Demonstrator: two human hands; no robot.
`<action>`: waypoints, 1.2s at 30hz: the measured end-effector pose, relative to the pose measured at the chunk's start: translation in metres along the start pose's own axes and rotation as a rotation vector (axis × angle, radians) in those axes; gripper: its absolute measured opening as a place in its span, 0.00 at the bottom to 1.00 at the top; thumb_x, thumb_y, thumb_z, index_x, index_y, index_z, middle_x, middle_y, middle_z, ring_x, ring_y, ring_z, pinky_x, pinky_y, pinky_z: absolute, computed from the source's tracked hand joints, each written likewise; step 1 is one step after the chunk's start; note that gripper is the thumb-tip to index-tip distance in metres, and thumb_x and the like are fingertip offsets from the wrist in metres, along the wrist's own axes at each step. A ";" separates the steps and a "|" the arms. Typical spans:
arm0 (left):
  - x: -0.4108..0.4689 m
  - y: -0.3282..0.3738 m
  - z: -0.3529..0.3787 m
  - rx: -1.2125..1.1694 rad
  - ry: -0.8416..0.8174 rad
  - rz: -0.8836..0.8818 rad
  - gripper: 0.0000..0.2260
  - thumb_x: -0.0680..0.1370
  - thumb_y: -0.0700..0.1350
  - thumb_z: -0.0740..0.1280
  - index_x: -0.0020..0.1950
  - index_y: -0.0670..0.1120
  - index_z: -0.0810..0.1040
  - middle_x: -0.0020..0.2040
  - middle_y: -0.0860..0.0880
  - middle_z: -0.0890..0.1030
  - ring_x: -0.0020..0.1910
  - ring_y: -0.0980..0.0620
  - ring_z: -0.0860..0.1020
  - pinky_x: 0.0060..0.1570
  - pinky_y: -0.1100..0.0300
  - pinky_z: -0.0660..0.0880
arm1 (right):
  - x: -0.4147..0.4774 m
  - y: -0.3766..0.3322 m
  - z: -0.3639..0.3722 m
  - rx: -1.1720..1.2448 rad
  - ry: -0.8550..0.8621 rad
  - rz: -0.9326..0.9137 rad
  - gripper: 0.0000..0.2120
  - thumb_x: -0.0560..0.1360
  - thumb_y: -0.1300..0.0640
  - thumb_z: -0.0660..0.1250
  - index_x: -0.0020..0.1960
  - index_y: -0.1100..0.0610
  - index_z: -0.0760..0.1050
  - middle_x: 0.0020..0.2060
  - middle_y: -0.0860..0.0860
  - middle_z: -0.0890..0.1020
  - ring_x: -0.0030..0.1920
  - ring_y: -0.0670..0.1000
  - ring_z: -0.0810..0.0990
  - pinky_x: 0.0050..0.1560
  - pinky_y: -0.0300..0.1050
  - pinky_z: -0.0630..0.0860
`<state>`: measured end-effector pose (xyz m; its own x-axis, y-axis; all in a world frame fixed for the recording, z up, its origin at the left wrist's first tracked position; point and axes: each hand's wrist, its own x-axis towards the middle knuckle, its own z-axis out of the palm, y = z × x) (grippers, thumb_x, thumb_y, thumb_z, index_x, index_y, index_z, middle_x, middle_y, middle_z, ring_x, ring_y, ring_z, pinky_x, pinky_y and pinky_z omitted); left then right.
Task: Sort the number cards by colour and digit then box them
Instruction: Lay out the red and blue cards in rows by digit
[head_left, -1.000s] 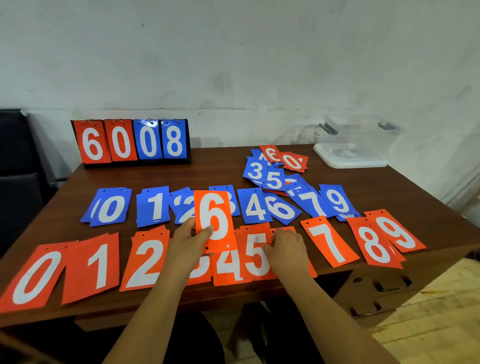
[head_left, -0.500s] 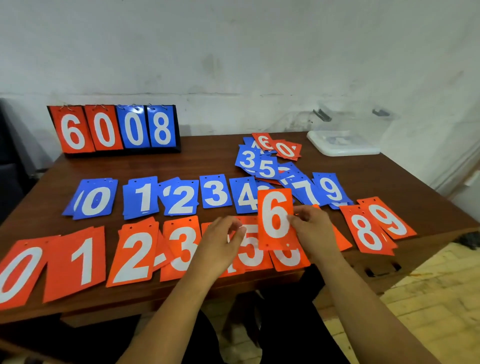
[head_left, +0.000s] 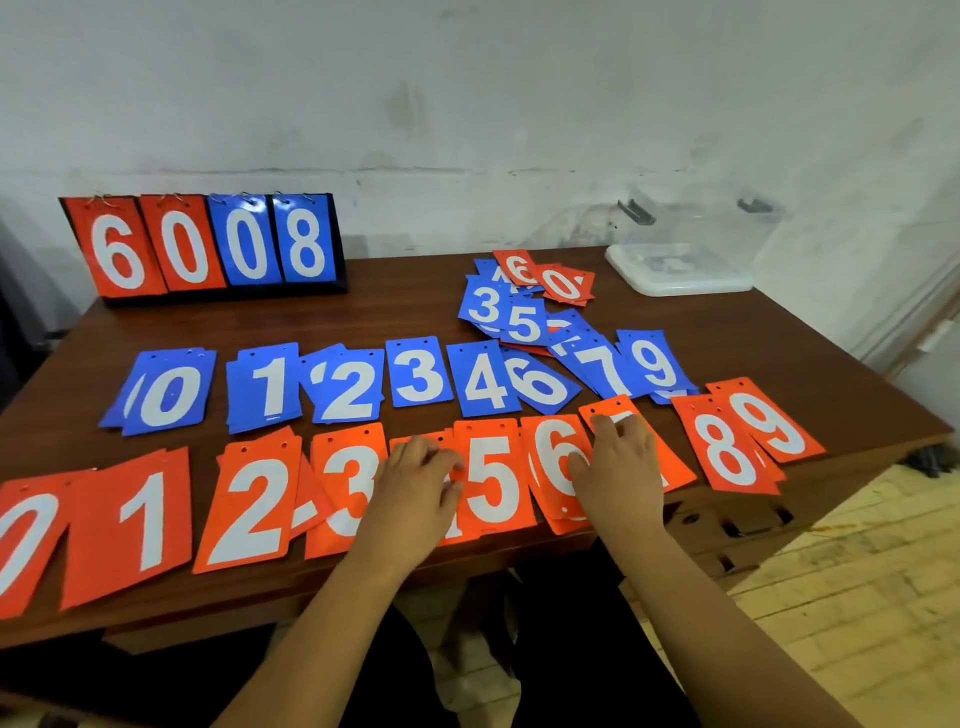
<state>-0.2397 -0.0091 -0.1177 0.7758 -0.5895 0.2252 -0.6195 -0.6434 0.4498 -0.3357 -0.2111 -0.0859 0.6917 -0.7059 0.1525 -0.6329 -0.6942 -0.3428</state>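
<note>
A row of red number cards, 0 (head_left: 21, 540) to 9 (head_left: 769, 421), lies along the near edge of the brown table (head_left: 363, 317). Behind it runs a blue row from 0 (head_left: 166, 395) to 9 (head_left: 649, 364). My right hand (head_left: 618, 467) rests flat across the red 6 (head_left: 553, 462) and the red 7 (head_left: 672, 467), hiding most of the 7. My left hand (head_left: 415, 488) lies over the red 4, its fingertips at the edge of the red 5 (head_left: 493, 483). A mixed pile of loose cards (head_left: 519, 306) sits further back.
A flip scoreboard (head_left: 208, 249) reading 6008 stands at the back left. A clear plastic box (head_left: 691, 228) with a white lid (head_left: 675, 280) sits at the back right corner. Beyond the table's right edge is yellow tiled floor (head_left: 857, 571).
The red 6 went from my left hand to my right, then down flat onto the 6 pile. My right hand now rests on it; my left hand dropped onto the 4.
</note>
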 end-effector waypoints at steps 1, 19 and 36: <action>0.000 0.000 0.000 -0.003 0.008 0.001 0.12 0.81 0.53 0.64 0.64 0.53 0.76 0.64 0.54 0.73 0.66 0.55 0.68 0.66 0.59 0.65 | -0.002 -0.003 0.002 0.030 0.029 -0.067 0.23 0.77 0.46 0.66 0.69 0.51 0.69 0.67 0.53 0.69 0.68 0.53 0.67 0.64 0.48 0.70; -0.002 -0.017 -0.015 0.093 -0.010 0.084 0.18 0.81 0.52 0.62 0.71 0.53 0.70 0.71 0.53 0.68 0.72 0.53 0.62 0.72 0.54 0.58 | -0.011 -0.012 0.032 0.110 -0.250 -0.463 0.24 0.78 0.36 0.57 0.72 0.40 0.64 0.76 0.43 0.61 0.76 0.49 0.57 0.72 0.53 0.59; 0.049 0.020 -0.016 -0.060 -0.161 0.164 0.18 0.79 0.57 0.65 0.68 0.55 0.73 0.66 0.55 0.72 0.67 0.55 0.67 0.66 0.55 0.66 | 0.032 0.007 -0.003 0.216 -0.129 -0.298 0.19 0.80 0.49 0.62 0.69 0.52 0.70 0.70 0.48 0.71 0.70 0.49 0.68 0.69 0.48 0.69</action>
<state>-0.2117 -0.0430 -0.0835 0.6331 -0.7573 0.1604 -0.7236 -0.5054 0.4700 -0.3191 -0.2388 -0.0811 0.8811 -0.4445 0.1615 -0.3192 -0.8109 -0.4905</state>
